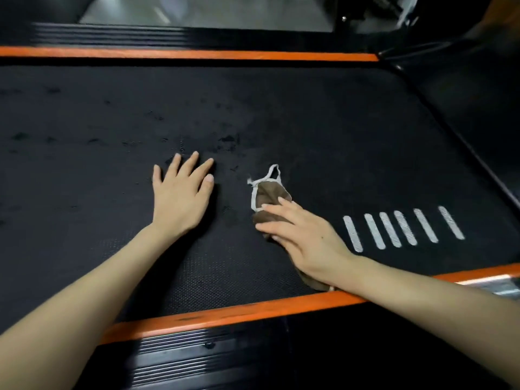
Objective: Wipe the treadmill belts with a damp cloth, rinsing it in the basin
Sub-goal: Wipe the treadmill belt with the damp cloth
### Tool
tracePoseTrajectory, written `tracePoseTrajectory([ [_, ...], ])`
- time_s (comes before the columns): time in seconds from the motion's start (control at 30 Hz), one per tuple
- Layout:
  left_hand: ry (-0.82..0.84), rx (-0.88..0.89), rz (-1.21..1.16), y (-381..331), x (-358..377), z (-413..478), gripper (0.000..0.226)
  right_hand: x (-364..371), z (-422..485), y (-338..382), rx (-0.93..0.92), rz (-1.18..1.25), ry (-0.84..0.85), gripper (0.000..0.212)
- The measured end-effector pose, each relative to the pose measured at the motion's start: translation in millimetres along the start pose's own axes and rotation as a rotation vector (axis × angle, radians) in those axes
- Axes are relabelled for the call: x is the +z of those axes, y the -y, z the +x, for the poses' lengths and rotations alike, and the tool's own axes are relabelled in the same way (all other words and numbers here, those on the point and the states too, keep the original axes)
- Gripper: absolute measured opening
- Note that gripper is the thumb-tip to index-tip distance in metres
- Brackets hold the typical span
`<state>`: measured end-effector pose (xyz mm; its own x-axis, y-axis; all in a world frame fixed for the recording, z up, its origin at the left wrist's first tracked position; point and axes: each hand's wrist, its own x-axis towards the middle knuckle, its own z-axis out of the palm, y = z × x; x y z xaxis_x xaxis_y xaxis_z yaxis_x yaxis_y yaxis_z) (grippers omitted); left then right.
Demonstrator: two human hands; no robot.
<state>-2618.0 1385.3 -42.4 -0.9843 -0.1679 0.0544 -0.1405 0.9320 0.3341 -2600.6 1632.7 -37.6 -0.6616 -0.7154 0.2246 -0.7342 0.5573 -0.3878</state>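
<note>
Under the right hand [305, 239], the cloth [267, 196] lies across the belt [112, 122], pointing away.

A brown cloth [266, 194], edged in white with a small loop, is laid crumpled on the black textured treadmill belt [281, 108], toward its near edge. Dark damp patches are scattered across the belt.

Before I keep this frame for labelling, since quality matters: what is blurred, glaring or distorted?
Head view: dim light; the far ribbed rail is motion-blurred; the left hand, right hand, cloth and belt are sharp; the near orange strip shows little lens bowing; slight glare on the metal part at right.
</note>
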Motion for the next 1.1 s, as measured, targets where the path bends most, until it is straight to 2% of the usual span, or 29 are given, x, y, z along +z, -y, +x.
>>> tracePoseTrajectory([
  [0.07, -0.018, -0.027, -0.099, 1.7, -6.3, 1.3, 0.064, 2.7, 23.9, -6.5, -0.062, -0.054, -0.054, 0.032],
  [0.23, -0.061, -0.104, -0.044, 15.0, -28.5, -8.2, 0.047, 5.8, 118.6, -31.7, 0.204, -0.096, -0.134, 0.032],
  [0.33, -0.061, -0.164, 0.033, 28.0, -38.2, -24.3, 0.047, 4.8, 134.9, -30.1, 0.212, -0.051, -0.15, 0.031],
  [0.43, -0.042, -0.193, 0.044, 39.2, -41.8, -34.1, 0.047, -0.2, 94.9, -11.3, 0.075, 0.041, -0.162, 0.032],
  [0.53, -0.051, -0.193, 0.035, 46.5, -40.5, -27.9, 0.047, 1.9, 46.8, 0.8, -0.187, -0.071, -0.018, 0.042],
  [0.63, -0.048, -0.165, 0.041, 52.8, -35.0, -12.9, 0.046, -1.2, 46.9, -5.3, -0.201, -0.05, 0.137, 0.051],
  [0.77, -0.03, -0.08, 0.123, 64.6, -28.2, 15.9, 0.065, 5.8, 59.6, -8.0, -0.128, -0.093, 0.178, 0.048],
  [0.9, -0.01, 0.006, 0.219, 77.8, -27.8, 51.4, 0.077, 11.8, 60.0, -5.7, -0.053, -0.115, 0.119, 0.037],
  [1.0, 0.043, 0.01, 0.247, 85.4, -24.4, 65.9, 0.07, 15.8, 70.8, -2.6, 0.008, -0.128, 0.053, 0.035],
  [1.1, 0.035, 0.024, 0.257, 86.3, -19.3, 64.7, 0.06, 18.6, 100.7, -12.7, 0.148, -0.131, -0.031, 0.038],
])
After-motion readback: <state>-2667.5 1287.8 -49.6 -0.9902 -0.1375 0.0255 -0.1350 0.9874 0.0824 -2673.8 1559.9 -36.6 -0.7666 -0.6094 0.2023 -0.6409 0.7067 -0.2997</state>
